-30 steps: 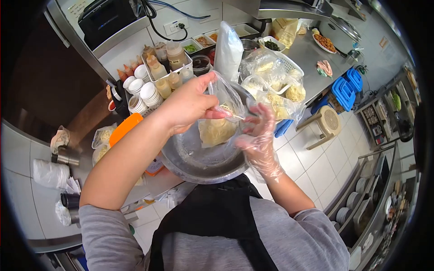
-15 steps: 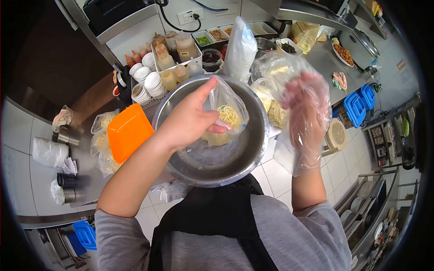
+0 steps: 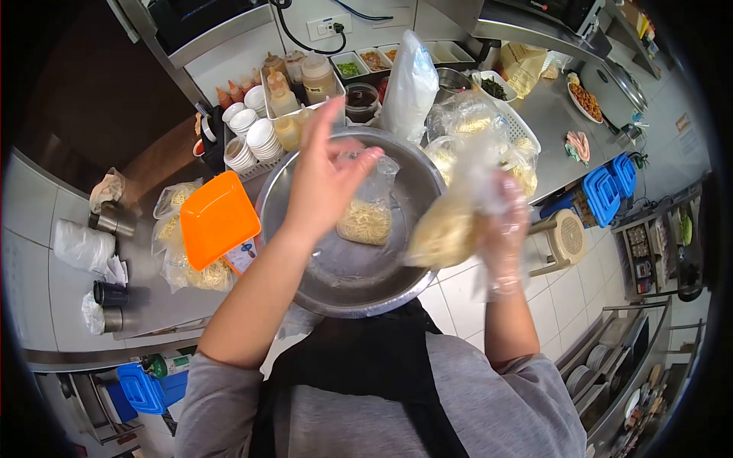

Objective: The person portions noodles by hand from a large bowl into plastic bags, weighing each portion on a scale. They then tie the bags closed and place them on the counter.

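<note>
A clear bag of noodles sits inside the large steel bowl. Over the bowl's back left part, my left hand is bare and open, its fingers apart just beside the bag's top. My right hand, in a clear plastic glove, is closed on the upper part of another bag of noodles. That second bag is smeared by motion and hangs tilted at the bowl's right rim. More bagged noodles lie in a white basket behind my right hand.
Left of the bowl are an orange tray and several noodle bags. Sauce bottles and stacked white cups stand behind it. A tall white plastic bag rises at the back. A beige stool is at right.
My left hand has let go of its noodle bag, which now rests in the bowl, and has opened. My right hand has come lower and left, now holding a noodle bag.
</note>
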Demonstrator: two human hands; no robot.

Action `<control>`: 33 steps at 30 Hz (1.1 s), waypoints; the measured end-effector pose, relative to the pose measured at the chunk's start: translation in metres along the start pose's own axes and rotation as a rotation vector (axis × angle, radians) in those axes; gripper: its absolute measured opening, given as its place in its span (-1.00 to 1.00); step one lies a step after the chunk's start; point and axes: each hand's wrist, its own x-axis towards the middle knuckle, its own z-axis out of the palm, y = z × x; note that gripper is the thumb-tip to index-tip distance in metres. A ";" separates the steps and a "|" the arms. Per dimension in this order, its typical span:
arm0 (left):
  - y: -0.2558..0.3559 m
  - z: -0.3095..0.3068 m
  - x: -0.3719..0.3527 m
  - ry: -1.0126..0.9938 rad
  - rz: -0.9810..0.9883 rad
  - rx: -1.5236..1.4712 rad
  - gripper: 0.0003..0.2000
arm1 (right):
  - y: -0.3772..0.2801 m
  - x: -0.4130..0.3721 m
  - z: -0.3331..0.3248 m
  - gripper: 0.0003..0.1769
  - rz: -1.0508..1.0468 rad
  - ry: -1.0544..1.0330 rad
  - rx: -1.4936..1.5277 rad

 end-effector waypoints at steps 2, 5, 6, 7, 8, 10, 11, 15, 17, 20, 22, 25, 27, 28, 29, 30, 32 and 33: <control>-0.069 -0.011 0.010 0.157 -0.124 0.533 -0.05 | -0.002 0.024 -0.034 -0.79 -0.126 0.054 0.068; -0.136 -0.007 -0.001 -0.151 -0.119 0.668 -0.25 | 0.003 0.038 -0.057 -0.83 -0.057 0.063 -0.007; -0.148 -0.011 0.002 -0.334 -0.161 0.656 -0.40 | 0.013 0.038 -0.055 -0.83 0.005 0.069 -0.340; -0.146 -0.012 0.003 -0.328 -0.164 0.655 -0.40 | 0.023 0.039 -0.053 -0.82 0.064 0.076 -0.673; -0.142 -0.010 0.005 -0.300 -0.259 0.575 -0.53 | 0.032 0.040 -0.047 -0.76 0.119 -0.015 -0.733; -0.120 -0.015 0.006 -0.256 -0.351 0.493 -0.61 | 0.099 0.045 -0.062 -0.69 0.304 -0.003 -0.585; -0.096 -0.022 0.004 -0.131 -0.233 0.529 -0.63 | 0.128 0.045 -0.065 -0.67 0.480 -0.007 -0.489; -0.031 -0.095 0.007 0.216 -0.154 0.362 -0.61 | 0.156 0.041 -0.046 -0.61 0.451 -0.095 -0.215; 0.003 -0.143 0.000 0.314 -0.242 0.247 -0.65 | 0.160 0.046 -0.039 -0.50 0.477 -0.022 -0.088; -0.004 -0.204 -0.018 0.429 -0.353 -0.027 -0.70 | 0.156 0.042 -0.038 -0.44 0.466 -0.112 -0.068; -0.032 -0.245 -0.038 0.489 -0.427 -0.143 -0.72 | 0.166 0.045 -0.051 -0.39 0.445 -0.190 -0.145; -0.069 -0.285 -0.057 0.388 -0.430 0.187 -0.72 | 0.144 0.029 -0.039 -0.30 0.366 -0.080 -0.180; -0.072 -0.288 -0.061 0.522 -0.393 0.079 -0.72 | 0.162 0.027 -0.062 -0.23 0.346 -0.033 -0.083; -0.074 -0.295 -0.063 0.516 -0.399 0.080 -0.72 | 0.157 0.021 -0.061 -0.23 0.352 -0.027 -0.084; -0.075 -0.303 -0.065 0.452 -0.451 0.098 -0.73 | 0.145 0.017 -0.059 -0.22 0.334 -0.005 -0.196; -0.077 -0.309 -0.067 0.386 -0.503 0.116 -0.69 | 0.132 0.012 -0.057 -0.21 0.316 0.017 -0.308; -0.069 -0.304 -0.071 0.374 -0.522 0.023 -0.66 | 0.116 0.002 -0.051 -0.20 0.299 0.069 -0.325; -0.063 -0.299 -0.072 0.369 -0.533 -0.072 -0.63 | 0.112 -0.003 -0.052 -0.21 0.274 0.082 -0.364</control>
